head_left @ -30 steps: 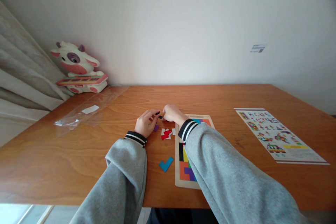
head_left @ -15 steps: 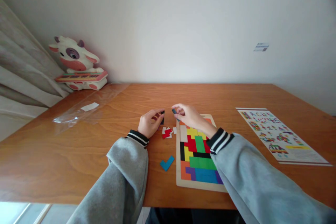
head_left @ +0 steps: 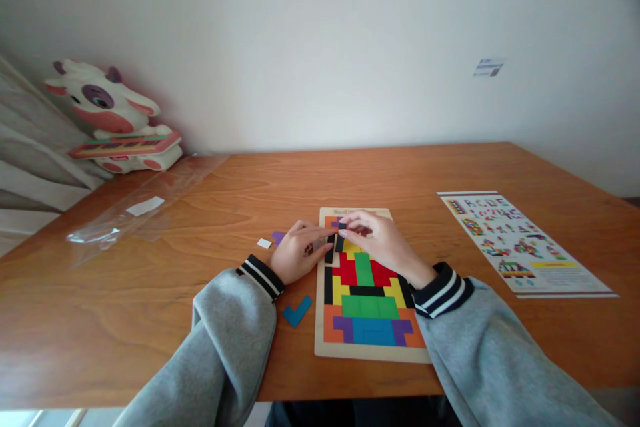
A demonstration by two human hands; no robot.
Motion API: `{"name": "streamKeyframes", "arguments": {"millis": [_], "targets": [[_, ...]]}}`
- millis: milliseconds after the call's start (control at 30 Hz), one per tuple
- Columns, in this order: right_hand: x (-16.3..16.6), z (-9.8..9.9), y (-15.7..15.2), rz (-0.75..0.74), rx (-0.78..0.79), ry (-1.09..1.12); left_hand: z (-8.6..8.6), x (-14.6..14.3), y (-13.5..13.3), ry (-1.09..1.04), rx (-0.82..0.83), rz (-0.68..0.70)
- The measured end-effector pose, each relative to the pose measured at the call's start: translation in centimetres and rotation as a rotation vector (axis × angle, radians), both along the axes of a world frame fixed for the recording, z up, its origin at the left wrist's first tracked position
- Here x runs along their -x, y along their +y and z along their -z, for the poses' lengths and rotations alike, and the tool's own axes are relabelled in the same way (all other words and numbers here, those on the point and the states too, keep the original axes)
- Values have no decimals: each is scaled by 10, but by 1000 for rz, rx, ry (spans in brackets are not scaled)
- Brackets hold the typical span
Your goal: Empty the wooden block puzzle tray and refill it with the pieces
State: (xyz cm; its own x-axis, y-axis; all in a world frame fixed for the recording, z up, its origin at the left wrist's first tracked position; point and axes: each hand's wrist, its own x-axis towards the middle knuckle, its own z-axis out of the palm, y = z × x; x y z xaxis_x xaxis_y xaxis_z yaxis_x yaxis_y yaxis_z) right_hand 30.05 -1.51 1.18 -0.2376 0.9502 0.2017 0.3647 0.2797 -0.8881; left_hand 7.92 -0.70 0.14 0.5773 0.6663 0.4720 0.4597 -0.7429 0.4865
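A wooden puzzle board (head_left: 371, 351) filled with coloured blocks lies in front of me on the table. My right hand (head_left: 380, 245) rests over its upper part, fingers pinched on a small black piece (head_left: 341, 226) near the board's top left. My left hand (head_left: 300, 252) sits at the board's left edge, fingers curled beside another black piece (head_left: 330, 248); whether they hold it is unclear. A blue L-shaped piece (head_left: 297, 311) lies loose left of the board. A purple piece (head_left: 278, 237) and a white piece (head_left: 264, 243) lie just beyond my left hand.
A printed pattern sheet (head_left: 515, 240) lies to the right on the wooden table (head_left: 150, 293). A clear plastic bag (head_left: 135, 210) is spread at the left. A plush cow toy (head_left: 110, 117) sits in the far left corner by the curtain.
My right hand carried a small black piece from left of the board onto its upper left part. My left hand followed to the board's edge. The view shifted right.
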Motion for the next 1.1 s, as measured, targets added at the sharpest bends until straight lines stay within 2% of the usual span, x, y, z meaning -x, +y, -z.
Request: {"name": "streamKeyframes", "arguments": {"millis": [367, 667, 1100], "targets": [[9, 3, -4, -38, 4, -97, -1, 0, -2, 72, -79, 12], [5, 11, -3, -87, -178, -334, -4, 1, -4, 60, -48, 5], [4, 11, -4, -105, -198, -332, -4, 3, -3, 46, -57, -25]]}}
